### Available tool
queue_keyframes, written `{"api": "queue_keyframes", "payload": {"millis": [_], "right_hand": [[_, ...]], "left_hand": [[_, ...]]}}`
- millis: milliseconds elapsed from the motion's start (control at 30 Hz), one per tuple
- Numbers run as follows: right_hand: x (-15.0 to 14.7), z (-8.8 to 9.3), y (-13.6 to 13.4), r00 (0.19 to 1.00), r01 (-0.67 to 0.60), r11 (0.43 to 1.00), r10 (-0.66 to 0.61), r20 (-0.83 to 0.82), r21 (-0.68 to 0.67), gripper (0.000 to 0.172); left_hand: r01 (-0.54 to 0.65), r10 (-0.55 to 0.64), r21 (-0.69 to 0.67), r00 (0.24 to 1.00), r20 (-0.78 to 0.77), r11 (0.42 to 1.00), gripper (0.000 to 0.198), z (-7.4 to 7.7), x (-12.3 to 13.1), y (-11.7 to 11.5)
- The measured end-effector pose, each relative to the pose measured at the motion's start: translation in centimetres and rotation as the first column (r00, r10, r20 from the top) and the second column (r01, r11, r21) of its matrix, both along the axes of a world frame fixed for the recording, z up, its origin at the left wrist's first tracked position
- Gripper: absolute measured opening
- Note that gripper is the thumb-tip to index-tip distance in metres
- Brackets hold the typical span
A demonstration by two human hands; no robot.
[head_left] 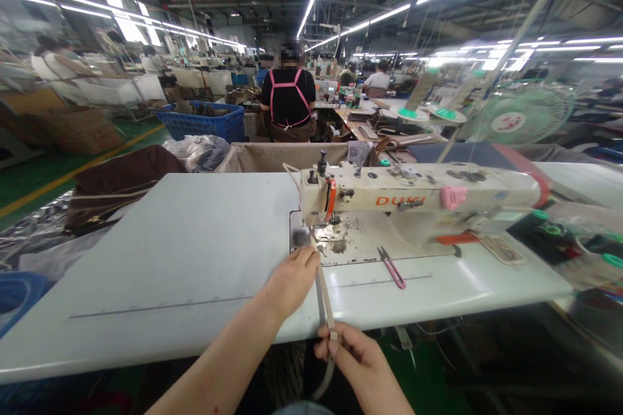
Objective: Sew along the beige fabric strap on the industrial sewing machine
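A narrow beige strap [325, 295] runs from under the needle area of a sewing machine [360, 194] toward me and over the table's front edge. My left hand [298, 275] lies near the machine's presser foot, its fingers closed together on the strap's far part. Just beyond the table edge, my right hand [351, 353] pinches the strap between thumb and fingers, and a loose end curves down below it. Pink-handled thread snips [392, 267] lie on the table, right of the strap and touched by neither hand.
The white sewing table [195, 246] carries a printed ruler line. Behind it stand a beige fabric-lined bin [272, 155], a blue basket [202, 120] and a person [291, 100] with pink apron straps. A green fan [523, 113] is at right; brown fabric [121, 185] lies left.
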State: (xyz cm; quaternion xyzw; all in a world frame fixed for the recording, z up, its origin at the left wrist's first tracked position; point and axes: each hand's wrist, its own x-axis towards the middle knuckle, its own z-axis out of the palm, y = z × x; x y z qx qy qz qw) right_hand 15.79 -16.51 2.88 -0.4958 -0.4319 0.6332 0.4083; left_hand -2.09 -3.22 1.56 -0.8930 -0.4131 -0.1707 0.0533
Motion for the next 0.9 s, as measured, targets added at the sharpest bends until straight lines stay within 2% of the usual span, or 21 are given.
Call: {"api": "queue_keyframes", "payload": {"millis": [100,233,400,600,900], "right_hand": [[-0.2,0.0,0.4,0.998,0.037,0.999,-0.039,-0.05,-0.036,0.063],[-0.3,0.6,0.4,0.999,-0.001,0.999,-0.001,-0.048,-0.045,0.059],[-0.1,1.0,-0.4,0.998,-0.018,0.996,0.014,-0.053,-0.084,0.056],[0.1,0.8,-1.1,0.997,-0.024,0.985,0.01,-0.082,-0.171,0.058],[0.1,1.1,-1.3,0.996,-0.051,0.987,0.038,-0.085,-0.155,0.057]], "left_hand": [[0.008,-0.007,0.031,1.0,-0.021,1.0,0.02,0.1,0.0,0.0],[0.041,-0.035,0.071,0.996,-0.083,0.997,0.02,0.3,-0.1,0.0],[0.027,-0.019,0.069,0.993,-0.114,0.997,0.022,0.1,-0.1,0.0],[0.025,-0.021,0.055,0.998,-0.064,0.998,0.022,0.1,-0.1,0.0],[0.02,-0.014,0.066,0.995,-0.094,0.998,0.022,-0.2,-0.2,0.1]]}}
